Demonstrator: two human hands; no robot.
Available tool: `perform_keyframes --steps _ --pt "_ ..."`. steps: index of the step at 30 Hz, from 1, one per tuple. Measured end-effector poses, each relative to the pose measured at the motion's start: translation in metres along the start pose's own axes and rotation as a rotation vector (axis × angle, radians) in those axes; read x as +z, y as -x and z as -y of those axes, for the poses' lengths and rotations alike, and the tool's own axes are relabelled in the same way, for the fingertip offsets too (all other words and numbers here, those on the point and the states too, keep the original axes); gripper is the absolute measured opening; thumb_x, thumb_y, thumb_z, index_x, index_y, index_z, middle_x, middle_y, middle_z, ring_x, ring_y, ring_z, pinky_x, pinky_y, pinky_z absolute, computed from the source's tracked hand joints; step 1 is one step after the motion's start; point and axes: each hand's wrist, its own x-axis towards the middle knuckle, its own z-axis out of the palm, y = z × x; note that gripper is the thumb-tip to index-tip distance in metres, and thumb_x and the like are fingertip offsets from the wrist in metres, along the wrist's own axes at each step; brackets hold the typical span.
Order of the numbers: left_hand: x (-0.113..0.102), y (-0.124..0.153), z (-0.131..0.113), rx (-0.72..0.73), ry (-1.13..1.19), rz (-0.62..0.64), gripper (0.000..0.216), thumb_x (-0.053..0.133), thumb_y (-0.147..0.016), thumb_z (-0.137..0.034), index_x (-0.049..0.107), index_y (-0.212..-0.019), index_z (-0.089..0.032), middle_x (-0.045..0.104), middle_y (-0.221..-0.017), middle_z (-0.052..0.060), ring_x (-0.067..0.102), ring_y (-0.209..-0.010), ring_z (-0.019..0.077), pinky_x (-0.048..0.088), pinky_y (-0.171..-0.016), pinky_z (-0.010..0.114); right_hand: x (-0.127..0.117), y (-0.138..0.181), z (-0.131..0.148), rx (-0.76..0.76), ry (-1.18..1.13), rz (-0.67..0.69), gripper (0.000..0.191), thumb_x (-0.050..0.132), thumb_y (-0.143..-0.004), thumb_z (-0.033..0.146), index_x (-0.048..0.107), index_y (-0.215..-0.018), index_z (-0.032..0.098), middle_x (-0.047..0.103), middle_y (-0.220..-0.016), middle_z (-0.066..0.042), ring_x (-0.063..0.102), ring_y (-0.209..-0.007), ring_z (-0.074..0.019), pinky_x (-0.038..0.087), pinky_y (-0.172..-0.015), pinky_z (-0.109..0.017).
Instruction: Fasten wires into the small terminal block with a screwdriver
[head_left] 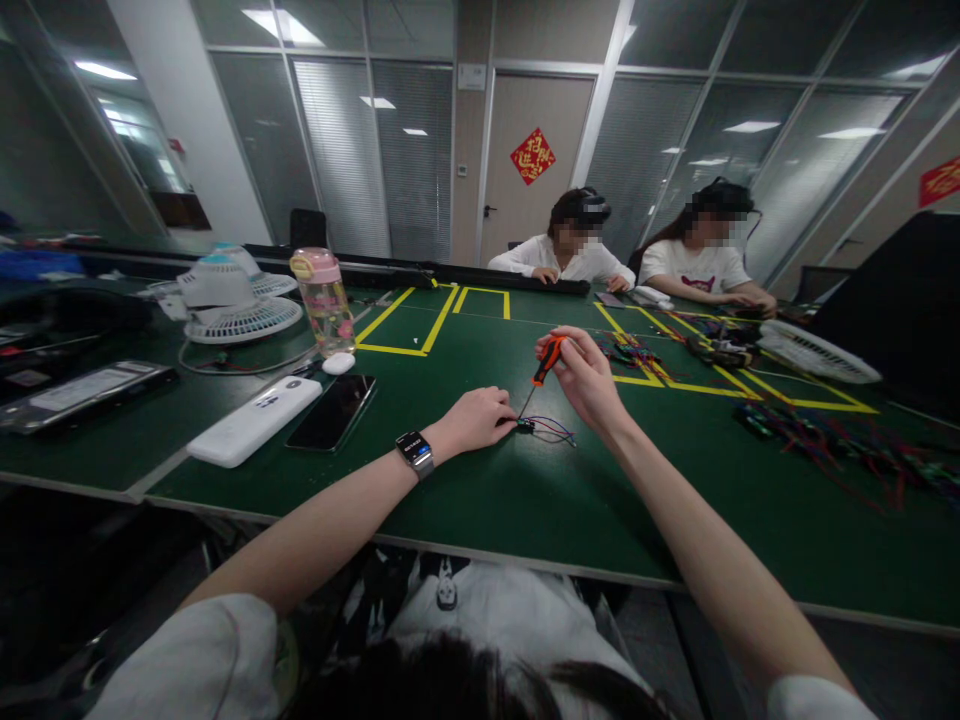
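Note:
A screwdriver [550, 362] with an orange and black handle is gripped in my right hand [585, 375]. It tilts down to the left, and its tip meets or nearly meets a small circuit board [526, 425] on the green table. Thin red and blue wires [556, 430] loop from the board to the right. My left hand [482, 415] rests on the table with its fingers closed at the board's left edge, pinching it. Whatever lies right under the tip is too small to make out.
Left of my hands lie a black phone [332, 412], a white power bank [255, 420] and a pink-lidded bottle [324, 300]. White fans [240, 300] stand behind them. More wired boards [825, 440] are heaped at the right. Two people sit across the green table [465, 520].

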Motion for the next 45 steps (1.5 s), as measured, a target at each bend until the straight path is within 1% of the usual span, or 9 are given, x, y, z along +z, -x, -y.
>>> perform_keyframes --steps 5,9,11,13,18,23,29,38,45 --pt "0.001 0.000 0.002 -0.071 0.097 0.012 0.019 0.059 -0.091 -0.029 0.074 -0.100 -0.020 0.065 -0.095 0.005 0.062 -0.086 0.0174 0.047 -0.071 0.026 0.000 0.001 -0.003 -0.043 0.083 -0.037 0.021 0.070 -0.080 0.041 0.068 -0.094 0.027 0.071 -0.093 -0.001 0.066 -0.087 -0.0167 0.052 -0.086 -0.034" --pt "-0.004 -0.001 0.000 -0.083 0.110 -0.001 0.022 0.062 -0.089 -0.034 0.074 -0.099 -0.019 0.066 -0.094 0.005 0.061 -0.084 0.0188 0.047 -0.071 0.029 0.000 0.002 -0.004 -0.073 0.161 -0.041 0.018 0.070 -0.080 0.040 0.066 -0.093 0.027 0.067 -0.081 0.001 0.063 -0.075 -0.0154 0.053 -0.074 -0.032" --pt "-0.008 -0.002 -0.003 -0.081 0.104 -0.070 0.022 0.063 -0.087 -0.036 0.073 -0.096 -0.018 0.065 -0.093 0.006 0.061 -0.083 0.0197 0.046 -0.075 0.031 0.001 0.003 -0.003 -0.077 0.171 -0.032 0.018 0.069 -0.081 0.040 0.065 -0.093 0.027 0.065 -0.076 0.002 0.062 -0.070 -0.0150 0.052 -0.069 -0.031" --pt "-0.012 -0.004 -0.008 -0.093 0.158 -0.185 0.016 0.061 -0.087 -0.028 0.071 -0.088 -0.016 0.064 -0.089 0.006 0.059 -0.083 0.0191 0.046 -0.077 0.031 0.002 0.003 -0.003 -0.079 0.180 -0.030 0.019 0.069 -0.080 0.039 0.065 -0.093 0.027 0.064 -0.076 0.002 0.062 -0.070 -0.0147 0.052 -0.069 -0.031" --pt "-0.005 -0.009 -0.012 -0.260 0.623 -0.368 0.013 0.053 -0.077 -0.004 0.059 -0.081 -0.015 0.060 -0.083 0.002 0.057 -0.074 0.0134 0.045 -0.066 0.024 0.001 0.002 -0.003 -0.075 0.180 -0.056 0.020 0.071 -0.077 0.038 0.066 -0.092 0.025 0.065 -0.079 0.001 0.062 -0.074 -0.0141 0.051 -0.073 -0.031" --pt "0.013 -0.009 -0.004 -0.314 0.782 -0.263 0.021 0.056 -0.073 -0.004 0.061 -0.091 -0.015 0.060 -0.092 0.003 0.057 -0.079 0.0137 0.047 -0.069 0.024 -0.001 0.002 -0.003 -0.085 0.177 -0.059 0.018 0.070 -0.079 0.037 0.065 -0.093 0.026 0.064 -0.078 0.002 0.061 -0.071 -0.0138 0.051 -0.070 -0.030" --pt "0.015 -0.005 0.009 -0.225 0.691 -0.085 0.014 0.070 -0.075 -0.018 0.069 -0.089 -0.015 0.060 -0.089 0.003 0.057 -0.076 0.0138 0.047 -0.070 0.025 -0.006 0.002 -0.007 -0.130 0.262 -0.068 0.018 0.066 -0.085 0.039 0.065 -0.097 0.026 0.064 -0.078 0.001 0.063 -0.072 -0.0139 0.052 -0.072 -0.030" --pt "0.017 -0.003 0.021 -0.193 0.711 -0.061 0.011 0.072 -0.080 -0.024 0.074 -0.086 -0.016 0.066 -0.088 0.004 0.061 -0.080 0.0149 0.046 -0.073 0.025 -0.001 0.002 -0.003 -0.065 0.114 0.037 0.023 0.064 -0.085 0.045 0.064 -0.099 0.027 0.066 -0.096 -0.002 0.067 -0.084 -0.0163 0.057 -0.079 -0.034" --pt "0.016 -0.004 0.019 -0.215 0.706 -0.038 0.012 0.071 -0.080 -0.025 0.074 -0.086 -0.016 0.070 -0.088 0.004 0.063 -0.080 0.0155 0.048 -0.074 0.025 -0.005 -0.001 -0.008 -0.082 0.157 -0.058 0.021 0.066 -0.083 0.042 0.066 -0.097 0.026 0.068 -0.090 -0.001 0.065 -0.082 -0.0152 0.053 -0.080 -0.032"
